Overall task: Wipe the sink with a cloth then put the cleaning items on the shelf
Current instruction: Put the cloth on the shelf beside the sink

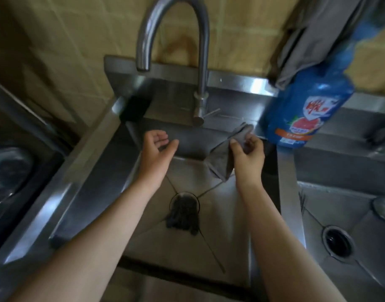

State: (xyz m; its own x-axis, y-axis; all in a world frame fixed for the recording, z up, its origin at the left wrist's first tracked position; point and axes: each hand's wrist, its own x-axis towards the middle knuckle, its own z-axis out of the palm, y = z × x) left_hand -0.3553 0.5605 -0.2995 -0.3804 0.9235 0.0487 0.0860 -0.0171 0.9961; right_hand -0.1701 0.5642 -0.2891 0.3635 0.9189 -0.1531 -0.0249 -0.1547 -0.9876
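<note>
Hanging grey cloth point(225, 158) above the steel sink point(211, 240), pinched near its top by the right hand point(249, 154), left hand point(157, 152) just beside, loosely curled, holding nothing, dark clump point(182, 214) over the drain, gooseneck faucet point(200, 68) behind, blue detergent bottle point(307, 110) on the right rim.

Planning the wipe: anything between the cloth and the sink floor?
Only a dark clump lying over the drain. The right hand holds the cloth above the sink floor; the left hand is off to the side.
</note>
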